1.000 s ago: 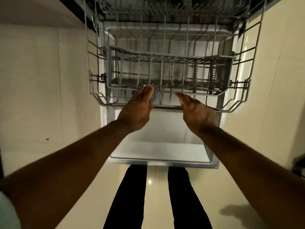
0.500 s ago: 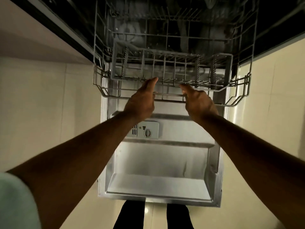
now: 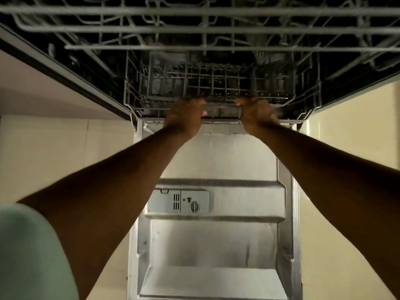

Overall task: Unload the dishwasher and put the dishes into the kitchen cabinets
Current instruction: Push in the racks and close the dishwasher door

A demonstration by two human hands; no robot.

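Arms stretched forward; left hand [image 3: 185, 118] and right hand [image 3: 258, 115] (fingers curled) grip the rack [image 3: 221, 109].

My left hand [image 3: 185, 115] and right hand [image 3: 258, 114] grip the lower rack [image 3: 218, 84]. The dishwasher door [image 3: 216, 245] lies open below.

Cream floor tiles [image 3: 54, 152] at left, glossy, one faint grout line [image 3: 87, 135] running up-down. Same tiling at right, lit brighter, slightly yellower. Pinkish-beige flat panel [image 3: 43, 92] upper left, slanting across view. Dark strip [image 3: 65, 77] along its upper edge. Cannot tell what panel belongs to. Pale green sleeve [image 3: 28, 256] in bottom-left corner, blurred.
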